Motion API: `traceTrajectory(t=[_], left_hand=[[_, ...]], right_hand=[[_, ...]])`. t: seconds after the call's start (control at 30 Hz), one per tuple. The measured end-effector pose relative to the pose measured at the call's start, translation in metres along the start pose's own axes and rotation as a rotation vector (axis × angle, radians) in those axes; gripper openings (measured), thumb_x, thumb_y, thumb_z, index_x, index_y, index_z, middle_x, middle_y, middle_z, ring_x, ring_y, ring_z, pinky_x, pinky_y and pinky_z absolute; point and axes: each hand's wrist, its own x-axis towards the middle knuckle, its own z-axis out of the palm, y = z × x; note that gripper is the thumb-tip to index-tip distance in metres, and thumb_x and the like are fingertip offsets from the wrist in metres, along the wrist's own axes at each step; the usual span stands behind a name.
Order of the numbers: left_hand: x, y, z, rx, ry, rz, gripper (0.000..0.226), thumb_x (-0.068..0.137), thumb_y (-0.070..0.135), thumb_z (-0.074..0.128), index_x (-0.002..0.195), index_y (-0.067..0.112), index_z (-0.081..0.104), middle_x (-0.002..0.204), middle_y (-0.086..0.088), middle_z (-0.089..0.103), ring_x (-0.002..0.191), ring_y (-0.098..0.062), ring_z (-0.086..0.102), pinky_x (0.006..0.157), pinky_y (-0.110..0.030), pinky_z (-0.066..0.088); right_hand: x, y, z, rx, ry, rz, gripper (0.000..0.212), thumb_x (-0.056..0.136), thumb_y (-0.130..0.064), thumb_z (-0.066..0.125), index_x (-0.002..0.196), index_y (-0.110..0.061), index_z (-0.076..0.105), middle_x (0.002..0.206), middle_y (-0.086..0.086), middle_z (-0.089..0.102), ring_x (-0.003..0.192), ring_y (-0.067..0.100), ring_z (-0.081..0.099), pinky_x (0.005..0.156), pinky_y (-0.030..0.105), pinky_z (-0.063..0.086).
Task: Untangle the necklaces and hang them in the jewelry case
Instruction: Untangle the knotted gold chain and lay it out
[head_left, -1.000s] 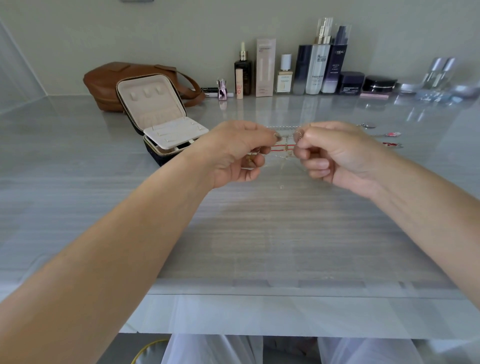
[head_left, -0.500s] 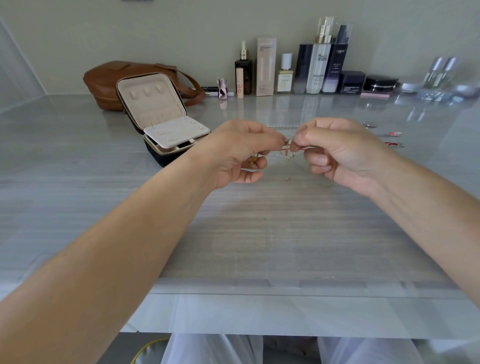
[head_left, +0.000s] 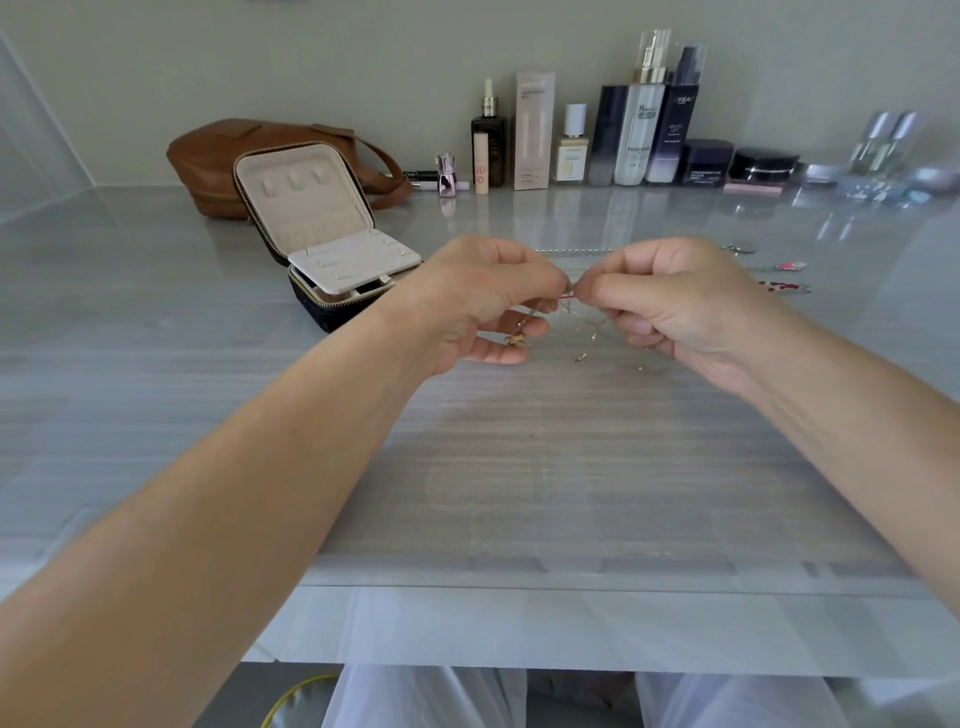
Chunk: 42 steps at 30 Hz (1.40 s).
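My left hand (head_left: 483, 301) and my right hand (head_left: 670, 301) meet fingertip to fingertip above the table, both pinching a tangle of thin necklaces (head_left: 569, 312). A short red strand shows between the fingertips, and fine gold chain with small clasps hangs below onto the table. The open jewelry case (head_left: 311, 228), cream inside with a dark shell, stands to the left of my left hand with its lid upright. A silver chain (head_left: 571, 251) lies on the table just beyond my hands.
A brown leather bag (head_left: 223, 156) lies behind the case. Several cosmetic bottles and jars (head_left: 634, 135) line the back wall. Small red and silver jewelry pieces (head_left: 784, 275) lie to the right. The table's front edge (head_left: 519, 587) is near me.
My hands have come closer together, so the stretch of red strand between them is shorter. They have also dropped slightly toward the table.
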Motion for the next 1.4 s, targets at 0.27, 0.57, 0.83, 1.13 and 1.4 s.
traceTrajectory(t=[0.27, 0.57, 0.83, 1.13, 1.4], left_hand=[[-0.0017, 0.0009, 0.0015, 0.112, -0.015, 0.01, 0.007, 0.077, 0.01, 0.069, 0.078, 0.017, 0.066, 0.074, 0.004, 0.065, 0.07, -0.009, 0.064, 0.071, -0.029, 0.055], [-0.0028, 0.0008, -0.0037, 0.137, 0.009, 0.026, 0.009, 0.077, 0.014, 0.072, 0.076, 0.021, 0.067, 0.076, 0.004, 0.07, 0.067, -0.006, 0.061, 0.066, -0.023, 0.046], [-0.0037, 0.0026, -0.0039, 0.107, 0.041, 0.024, 0.01, 0.084, 0.018, 0.064, 0.075, 0.02, 0.066, 0.072, 0.006, 0.071, 0.064, -0.006, 0.061, 0.066, -0.024, 0.045], [-0.0021, 0.0043, -0.0028, 0.047, 0.098, 0.018, 0.017, 0.088, 0.019, 0.057, 0.072, 0.018, 0.06, 0.061, 0.007, 0.063, 0.056, -0.007, 0.054, 0.057, -0.022, 0.041], [-0.0043, 0.0044, -0.0029, 0.095, 0.043, 0.026, 0.013, 0.086, 0.017, 0.061, 0.073, 0.018, 0.063, 0.06, 0.007, 0.067, 0.057, -0.006, 0.055, 0.06, -0.024, 0.041]], right_hand=[[0.0018, 0.0016, -0.0016, 0.04, 0.02, -0.072, 0.017, 0.082, -0.006, 0.062, 0.067, -0.014, 0.063, 0.059, 0.007, 0.037, 0.041, 0.009, 0.026, 0.043, 0.021, 0.019], [0.0049, 0.0032, -0.0033, 0.043, 0.065, -0.068, 0.016, 0.082, -0.009, 0.061, 0.068, -0.016, 0.062, 0.064, 0.007, 0.037, 0.042, 0.008, 0.026, 0.041, 0.017, 0.019], [0.0045, 0.0028, -0.0031, 0.033, 0.067, -0.058, 0.016, 0.082, -0.009, 0.06, 0.067, -0.015, 0.061, 0.06, 0.004, 0.039, 0.04, 0.008, 0.027, 0.041, 0.019, 0.018], [0.006, 0.0046, -0.0016, 0.001, 0.086, -0.079, 0.005, 0.078, -0.009, 0.061, 0.073, -0.007, 0.063, 0.068, 0.011, 0.037, 0.039, 0.008, 0.028, 0.039, 0.017, 0.02], [0.005, 0.0026, -0.0025, 0.075, 0.1, -0.105, 0.019, 0.084, -0.009, 0.058, 0.066, -0.016, 0.06, 0.056, 0.001, 0.039, 0.04, 0.008, 0.028, 0.043, 0.02, 0.018]])
